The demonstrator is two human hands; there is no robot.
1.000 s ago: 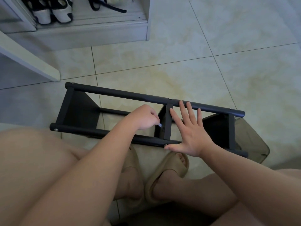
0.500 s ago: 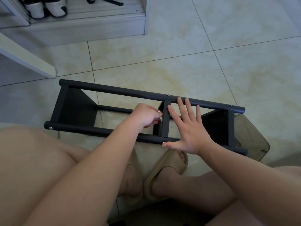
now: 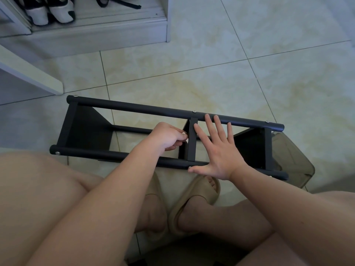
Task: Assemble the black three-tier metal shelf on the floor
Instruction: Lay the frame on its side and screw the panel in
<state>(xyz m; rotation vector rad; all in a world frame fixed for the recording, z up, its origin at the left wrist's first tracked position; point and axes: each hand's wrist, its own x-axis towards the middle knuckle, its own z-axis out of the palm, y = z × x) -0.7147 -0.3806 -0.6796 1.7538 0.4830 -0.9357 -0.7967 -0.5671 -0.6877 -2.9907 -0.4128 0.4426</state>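
Home, looks like an entryway. Glossy beige marbled floor tiles (image 3: 211, 64), low white cabinet (image 3: 96, 33) with black-and-white shoes (image 3: 50, 12) parked on its bottom shelf, angled white panel (image 3: 28, 73) beside it. Person sits bare-legged in tan foam slides (image 3: 197, 196); black shelf frame (image 3: 153, 111) lies on the tiles.

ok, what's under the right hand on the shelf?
The right hand lies flat across the black shelf, fingertips on the far rail, thumb at the screw in the near rail. Its palm hides what lies between the rails; middle panel shows beside it.
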